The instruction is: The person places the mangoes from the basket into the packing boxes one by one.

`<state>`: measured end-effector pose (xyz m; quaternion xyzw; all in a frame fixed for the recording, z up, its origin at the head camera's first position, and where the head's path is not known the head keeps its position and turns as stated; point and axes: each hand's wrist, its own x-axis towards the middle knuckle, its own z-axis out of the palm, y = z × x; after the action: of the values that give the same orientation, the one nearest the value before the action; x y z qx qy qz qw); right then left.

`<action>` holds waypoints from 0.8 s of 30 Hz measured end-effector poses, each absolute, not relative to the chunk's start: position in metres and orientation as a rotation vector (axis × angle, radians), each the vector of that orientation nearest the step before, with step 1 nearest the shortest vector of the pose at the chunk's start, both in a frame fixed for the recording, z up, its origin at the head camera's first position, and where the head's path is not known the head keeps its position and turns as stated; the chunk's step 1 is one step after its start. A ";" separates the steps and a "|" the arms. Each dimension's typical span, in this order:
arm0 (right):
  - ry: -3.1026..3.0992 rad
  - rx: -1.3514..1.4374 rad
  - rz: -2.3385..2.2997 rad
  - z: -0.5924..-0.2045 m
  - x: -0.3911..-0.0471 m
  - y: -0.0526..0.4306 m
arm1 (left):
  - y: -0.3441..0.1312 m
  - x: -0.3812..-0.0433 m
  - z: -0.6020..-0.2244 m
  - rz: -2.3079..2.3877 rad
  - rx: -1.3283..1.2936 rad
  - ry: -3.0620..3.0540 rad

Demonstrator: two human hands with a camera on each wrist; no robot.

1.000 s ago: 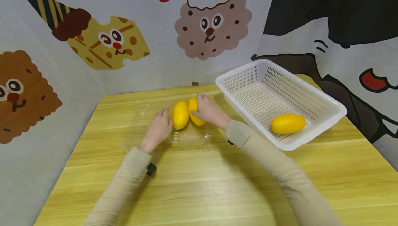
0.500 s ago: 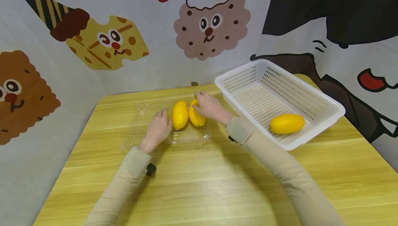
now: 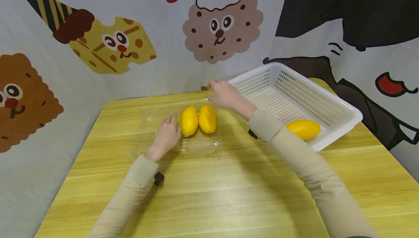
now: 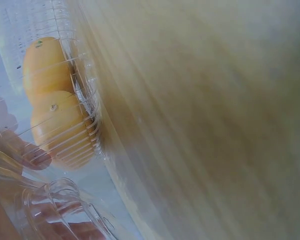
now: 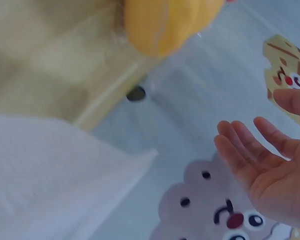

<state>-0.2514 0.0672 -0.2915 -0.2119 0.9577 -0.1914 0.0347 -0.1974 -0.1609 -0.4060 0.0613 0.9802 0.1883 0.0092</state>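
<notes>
Two yellow mangoes, a left one (image 3: 190, 121) and a right one (image 3: 208, 119), lie side by side in a clear plastic clamshell (image 3: 202, 145), whose lid is spread flat to the left. My left hand (image 3: 167, 133) holds the clamshell at its left side, beside the left mango. In the left wrist view its thumb (image 4: 37, 157) shows near the mangoes, with other fingers behind the clear plastic. My right hand (image 3: 226, 94) hovers behind and right of the right mango, holding nothing. The right wrist view shows its fingers (image 5: 240, 155) spread and loosely bent.
A white perforated basket (image 3: 355, 116) stands at the right on the wooden table (image 3: 209, 194), with a third mango (image 3: 306, 129) inside. My right forearm partly covers the basket's near side. A cartoon-printed cloth (image 3: 157, 81) hangs behind the table.
My right hand has let go of the right mango and lifted away, back and to the right. That mango stays in the clamshell. My left hand keeps its place.
</notes>
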 end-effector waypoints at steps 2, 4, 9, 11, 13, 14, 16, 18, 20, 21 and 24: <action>2.942 -0.671 -0.584 -0.283 -0.251 0.073 | -0.161 -0.197 -0.406 0.588 0.192 3.063; 2.945 -0.694 -0.581 -0.277 -0.250 0.080 | -0.161 -0.197 -0.406 0.588 0.193 3.062; 2.957 -0.752 -0.571 -0.267 -0.249 0.103 | -0.161 -0.196 -0.405 0.582 0.192 3.059; 2.959 -0.762 -0.556 -0.266 -0.250 0.114 | -0.161 -0.197 -0.405 0.579 0.193 3.058; 2.954 -0.756 -0.530 -0.267 -0.251 0.124 | -0.160 -0.197 -0.405 0.577 0.192 3.055; 2.945 -0.753 -0.519 -0.267 -0.251 0.130 | -0.160 -0.197 -0.405 0.578 0.194 3.056; 2.922 -0.736 -0.502 -0.268 -0.252 0.141 | -0.160 -0.197 -0.405 0.578 0.192 3.054; 2.905 -0.709 -0.475 -0.270 -0.252 0.151 | -0.160 -0.198 -0.405 0.584 0.187 3.052; 2.894 -0.685 -0.452 -0.271 -0.251 0.161 | -0.161 -0.198 -0.405 0.588 0.185 3.051; 2.896 -0.666 -0.425 -0.273 -0.250 0.166 | -0.161 -0.198 -0.405 0.587 0.180 3.050; 2.897 -0.641 -0.368 -0.276 -0.248 0.180 | -0.161 -0.198 -0.405 0.587 0.172 3.045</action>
<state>-0.2477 0.1799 -0.2759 -0.2138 0.9662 -0.1227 0.0759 -0.1981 -0.1608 -0.4050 0.0555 0.9802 0.1891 0.0180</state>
